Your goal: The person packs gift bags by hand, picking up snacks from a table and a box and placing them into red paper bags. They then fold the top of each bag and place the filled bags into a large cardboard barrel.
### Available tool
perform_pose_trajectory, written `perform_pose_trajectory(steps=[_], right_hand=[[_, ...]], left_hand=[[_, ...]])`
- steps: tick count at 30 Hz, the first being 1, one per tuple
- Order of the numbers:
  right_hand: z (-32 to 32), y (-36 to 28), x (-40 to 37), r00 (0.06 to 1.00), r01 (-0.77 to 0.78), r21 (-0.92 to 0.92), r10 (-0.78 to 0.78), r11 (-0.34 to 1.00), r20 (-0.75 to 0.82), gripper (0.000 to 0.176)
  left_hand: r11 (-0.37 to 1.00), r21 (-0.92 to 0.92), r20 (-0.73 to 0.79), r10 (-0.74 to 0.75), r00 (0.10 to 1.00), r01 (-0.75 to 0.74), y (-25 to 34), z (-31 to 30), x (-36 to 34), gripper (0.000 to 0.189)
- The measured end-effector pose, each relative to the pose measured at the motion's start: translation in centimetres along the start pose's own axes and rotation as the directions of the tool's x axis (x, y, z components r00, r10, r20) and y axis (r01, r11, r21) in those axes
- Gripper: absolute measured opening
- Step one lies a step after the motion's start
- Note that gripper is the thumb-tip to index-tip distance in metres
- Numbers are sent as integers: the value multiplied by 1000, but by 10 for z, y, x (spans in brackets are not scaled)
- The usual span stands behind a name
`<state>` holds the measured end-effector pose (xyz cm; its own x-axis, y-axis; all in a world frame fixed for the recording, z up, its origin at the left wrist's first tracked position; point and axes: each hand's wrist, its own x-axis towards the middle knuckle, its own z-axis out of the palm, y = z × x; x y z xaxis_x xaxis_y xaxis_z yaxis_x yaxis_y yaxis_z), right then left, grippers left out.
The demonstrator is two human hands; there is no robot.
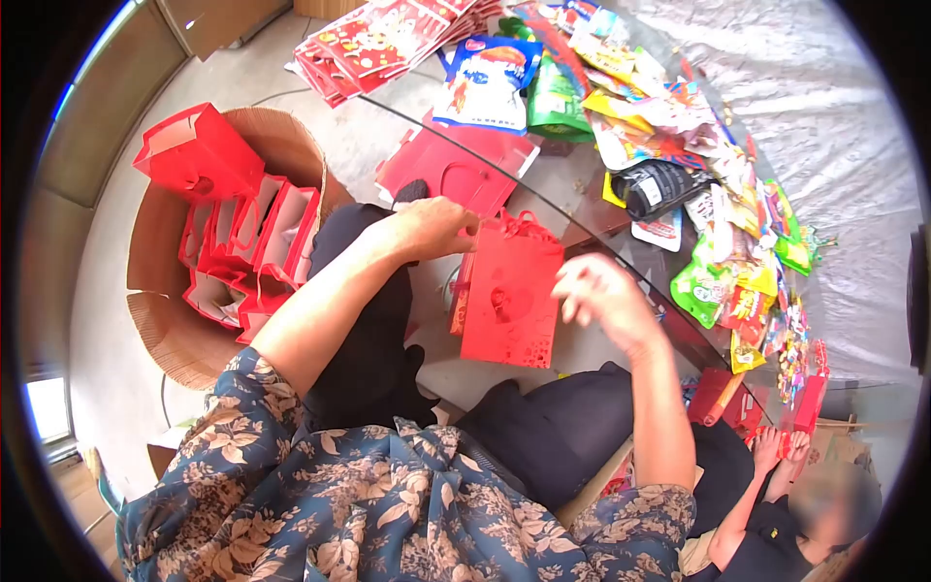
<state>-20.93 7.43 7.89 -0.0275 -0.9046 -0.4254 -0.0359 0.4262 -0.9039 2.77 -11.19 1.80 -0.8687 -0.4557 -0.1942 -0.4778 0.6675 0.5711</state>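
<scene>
A red paper gift bag point(512, 296) hangs upright over my lap, with red ribbon at its top edge. My left hand point(436, 229) is closed on its upper left corner, the fingertips partly hidden. Just off the bag's right edge, my right hand point(609, 303) is loosely curled with its fingers apart, and nothing shows in it. Behind the bag's left side, part of another red item is visible. Above my left hand lies a flat red bag point(461, 165) with a cord handle.
At left, a cardboard box point(160, 325) holds several red bags, one tilted on top point(199, 150). Colourful snack packets point(718, 223) cover the table, beside a stack of printed red bags point(388, 44). At lower right, another person's hands point(779, 446) hold something red.
</scene>
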Motion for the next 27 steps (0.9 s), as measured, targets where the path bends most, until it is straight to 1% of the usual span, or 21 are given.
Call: perform_pose_trajectory(steps=[1,2,3,5,6,7,8,9,11,13,14,17,19,20,21,23,26,27], right_hand=[[-13,-13,2,970,237,135,-227,962,-84,23],[-34,-30,8,948,307,490,-310,816,-79,36],[-39,-47,7,873,487,541,-354,686,-337,48],[-49,-59,0,843,533,500,-380,683,-380,53],[-48,-52,-1,875,467,492,-307,734,-374,56],[-46,-37,-5,908,416,479,-320,773,-271,54],[-38,-27,-13,934,351,452,-275,820,-226,51],[-29,-16,-21,957,283,421,-226,862,-181,47],[-18,16,-33,971,189,298,-133,936,-200,38],[-17,50,-44,954,107,183,-50,977,-295,32],[-17,66,-51,937,92,123,-44,988,-346,30],[-27,108,-72,888,24,112,31,993,-458,29],[-36,139,-78,858,124,256,25,959,-512,28],[-44,160,-79,852,200,276,-27,940,-523,28],[-39,158,-81,821,293,337,-55,895,-569,29],[-41,160,-78,813,310,350,-55,884,-580,29],[-33,156,-75,840,289,350,-61,891,-539,27],[-35,156,-74,845,294,365,-62,883,-531,27]], left_hand=[[1000,13,-4,-9,1000,9,1,0,-2,32],[1000,22,-4,-19,1000,19,1,0,-3,32],[999,29,-4,-24,1000,24,0,0,-1,33],[999,40,-21,11,1000,-10,-2,2,1,34],[999,43,-27,29,999,-27,-5,4,3,34],[998,42,-32,43,999,-42,-7,7,4,34],[998,38,-56,57,997,-55,-10,11,5,34],[997,52,-42,53,998,-50,-6,10,5,34],[996,82,-8,40,999,-39,0,9,6,35],[997,62,-32,48,998,-45,-1,14,11,33],[997,52,-39,50,998,-48,-1,17,11,31],[989,113,-34,99,994,-95,-7,24,16,30],[979,171,40,107,993,-112,-17,30,25,34],[975,191,47,109,993,-116,-7,22,18,34],[974,195,34,107,994,-112,-7,24,15,33],[970,213,-3,119,993,-116,-11,26,12,31],[938,321,-16,146,989,-133,-4,41,0,28],[905,391,16,177,984,-169,5,46,-11,26]])
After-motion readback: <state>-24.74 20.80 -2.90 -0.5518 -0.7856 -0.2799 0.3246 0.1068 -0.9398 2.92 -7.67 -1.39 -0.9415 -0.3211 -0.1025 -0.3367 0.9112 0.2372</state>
